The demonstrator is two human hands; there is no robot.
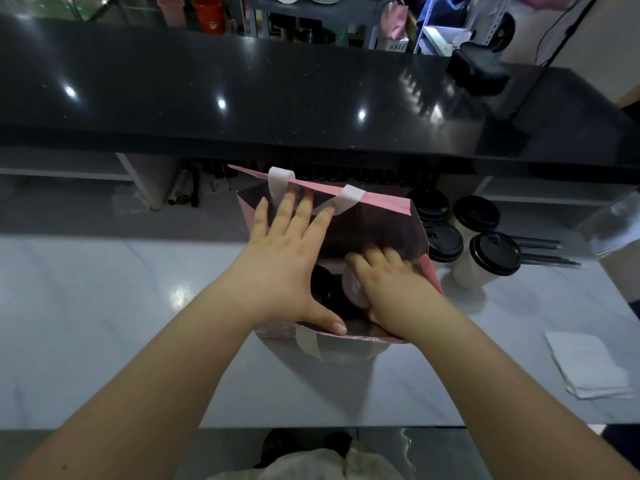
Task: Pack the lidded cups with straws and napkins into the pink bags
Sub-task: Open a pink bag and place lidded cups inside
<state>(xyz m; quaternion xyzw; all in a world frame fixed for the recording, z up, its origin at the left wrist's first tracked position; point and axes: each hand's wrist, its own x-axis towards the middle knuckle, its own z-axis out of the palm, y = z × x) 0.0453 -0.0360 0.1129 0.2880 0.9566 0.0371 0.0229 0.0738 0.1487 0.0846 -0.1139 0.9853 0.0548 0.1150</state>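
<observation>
A pink paper bag (374, 202) with white handles stands open in the middle of the white counter. My left hand (291, 251) is spread flat across its mouth, fingertips on the far rim and thumb on the near rim, holding it apart. My right hand (388, 282) reaches inside the bag, wrapped around a white cup (353, 287) that is tilted on its side. A black lid (323, 284) of another cup shows inside, under my left palm. Right of the bag stand several white cups with black lids (493, 254), with black straws (543, 252) lying behind them.
A stack of white napkins (585, 365) lies at the right on the counter. A raised black bar top (277, 91) runs across the back, with a black device (478, 71) on its right end. Bare white counter (104, 306) spreads to the left of the bag.
</observation>
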